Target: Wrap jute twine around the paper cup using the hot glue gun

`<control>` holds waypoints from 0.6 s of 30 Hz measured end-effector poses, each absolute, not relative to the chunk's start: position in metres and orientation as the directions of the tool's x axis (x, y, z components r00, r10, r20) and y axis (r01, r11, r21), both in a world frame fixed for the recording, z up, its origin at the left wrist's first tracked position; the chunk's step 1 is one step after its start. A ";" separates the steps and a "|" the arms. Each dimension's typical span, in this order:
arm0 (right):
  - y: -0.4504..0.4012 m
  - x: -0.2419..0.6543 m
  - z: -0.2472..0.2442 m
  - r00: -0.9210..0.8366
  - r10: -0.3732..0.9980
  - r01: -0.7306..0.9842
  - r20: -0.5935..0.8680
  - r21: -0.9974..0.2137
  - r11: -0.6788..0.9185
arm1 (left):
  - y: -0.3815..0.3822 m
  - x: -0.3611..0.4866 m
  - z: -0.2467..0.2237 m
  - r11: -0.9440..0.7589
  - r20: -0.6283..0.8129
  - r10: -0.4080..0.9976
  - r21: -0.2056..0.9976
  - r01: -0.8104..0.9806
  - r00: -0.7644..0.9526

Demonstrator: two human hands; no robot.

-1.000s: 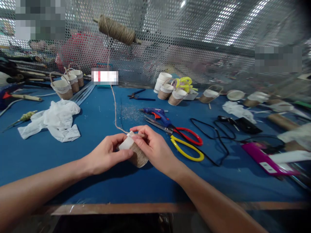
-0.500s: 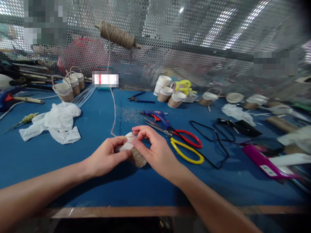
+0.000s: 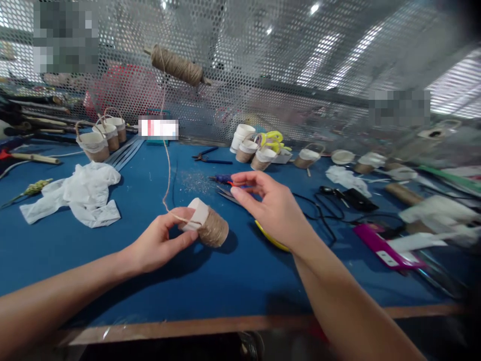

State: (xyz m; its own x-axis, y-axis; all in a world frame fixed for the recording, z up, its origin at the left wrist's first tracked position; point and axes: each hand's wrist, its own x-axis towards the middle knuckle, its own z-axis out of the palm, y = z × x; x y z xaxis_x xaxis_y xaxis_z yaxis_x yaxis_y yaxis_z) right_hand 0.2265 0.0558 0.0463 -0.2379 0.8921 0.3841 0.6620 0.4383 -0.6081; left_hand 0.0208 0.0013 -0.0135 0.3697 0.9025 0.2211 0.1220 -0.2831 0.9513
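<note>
My left hand pinches the white rim of a small paper cup, which lies tilted with its lower part wound in brown twine. A strand of twine runs from a hanging spool down to the cup's rim, under my left fingers. My right hand hovers over a blue glue gun, thumb and fingers apart around its red trigger area. Most of the gun is hidden behind that hand. Scissors with a yellow handle lie below, partly covered by the same hand.
Crumpled white cloth lies left. Twine-wrapped cups with handles stand back left, and more back centre. Pliers lie behind the glue gun. A black cable and magenta power strip are at right. Perforated metal mesh rises behind.
My right hand has left the cup and moved right, over the glue gun. The left hand still holds the cup, whose twine-wound side now shows more. The view has shifted slightly.
</note>
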 end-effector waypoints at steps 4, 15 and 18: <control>0.094 0.243 0.044 -0.100 0.959 0.871 0.265 -0.443 0.213 | 0.002 0.019 -0.018 -0.319 0.234 0.892 0.932 0.172 0.386; 0.139 0.247 0.005 -0.041 0.999 0.827 0.000 -0.561 0.034 | 0.007 0.016 -0.017 -0.229 0.123 0.920 0.939 0.257 0.372; 0.122 0.250 0.019 -0.034 0.998 0.739 0.055 -0.671 0.062 | 0.009 0.015 -0.018 -0.199 0.108 0.931 0.950 0.239 0.348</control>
